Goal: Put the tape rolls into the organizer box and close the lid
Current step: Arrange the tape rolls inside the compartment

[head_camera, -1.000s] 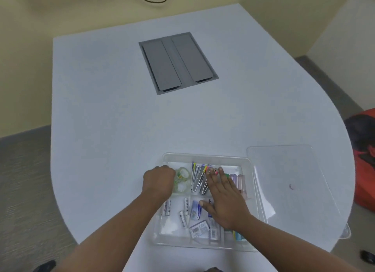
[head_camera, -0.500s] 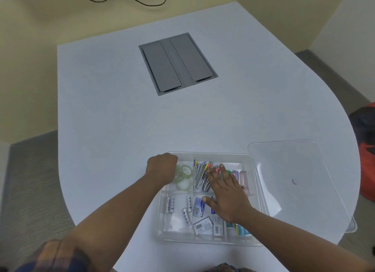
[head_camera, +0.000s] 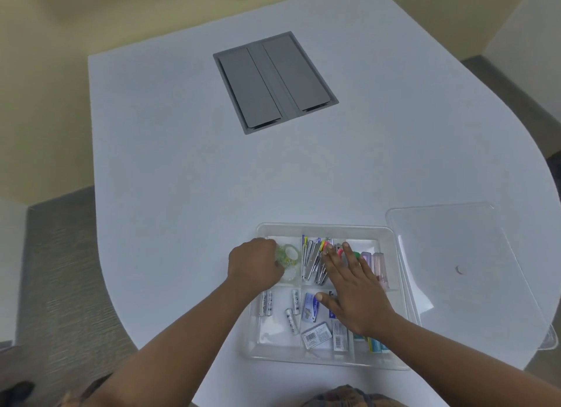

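Note:
A clear plastic organizer box (head_camera: pixel 321 228) sits open near the table's front edge. Clear tape rolls with green print (head_camera: pixel 288 253) lie in its back left compartment. My left hand (head_camera: pixel 256 264) is curled over that compartment, fingers closed around the rolls; how many it holds is hidden. My right hand (head_camera: pixel 352 288) lies flat, fingers spread, over the middle compartments, holding nothing. The clear lid (head_camera: pixel 461 264) lies flat on the table, right of the box.
The box also holds nail clippers (head_camera: pixel 314 262), batteries (head_camera: pixel 291 311), small labelled packs (head_camera: pixel 317 335) and pastel cases (head_camera: pixel 376 264). A grey hatch (head_camera: pixel 274 81) is set into the white table (head_camera: pixel 170 178) at the back. The table's curved edge runs close on the right.
Both hands stay almost where they were. My view has shifted slightly, so the box and lid sit a little differently in frame.

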`<action>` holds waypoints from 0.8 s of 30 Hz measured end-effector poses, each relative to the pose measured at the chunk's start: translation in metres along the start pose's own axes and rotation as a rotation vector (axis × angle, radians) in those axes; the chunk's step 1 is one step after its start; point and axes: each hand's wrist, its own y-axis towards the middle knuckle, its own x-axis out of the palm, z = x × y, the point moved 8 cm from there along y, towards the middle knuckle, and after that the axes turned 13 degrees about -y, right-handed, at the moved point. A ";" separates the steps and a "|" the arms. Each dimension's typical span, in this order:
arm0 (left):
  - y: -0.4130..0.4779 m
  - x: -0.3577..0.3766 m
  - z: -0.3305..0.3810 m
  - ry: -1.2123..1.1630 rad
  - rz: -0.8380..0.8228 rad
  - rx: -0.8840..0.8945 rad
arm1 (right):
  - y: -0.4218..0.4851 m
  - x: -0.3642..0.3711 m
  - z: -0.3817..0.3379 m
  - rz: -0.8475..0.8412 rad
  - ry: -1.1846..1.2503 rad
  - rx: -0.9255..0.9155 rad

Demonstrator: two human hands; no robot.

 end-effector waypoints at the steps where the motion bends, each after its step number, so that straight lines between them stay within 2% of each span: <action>1: -0.002 0.000 0.001 -0.016 0.027 0.007 | 0.000 0.000 0.000 -0.002 -0.006 0.001; 6: -0.004 0.000 -0.002 -0.051 0.096 -0.057 | 0.001 0.001 0.000 -0.006 -0.002 0.000; 14: -0.006 0.016 0.008 0.092 -0.023 -0.077 | 0.000 0.000 0.000 0.018 0.021 0.008; 18: -0.003 0.018 0.013 0.159 -0.033 -0.134 | 0.000 0.001 0.000 0.011 0.009 0.007; 24: 0.000 0.010 0.016 0.142 0.007 -0.090 | 0.001 -0.001 0.000 0.020 0.016 0.007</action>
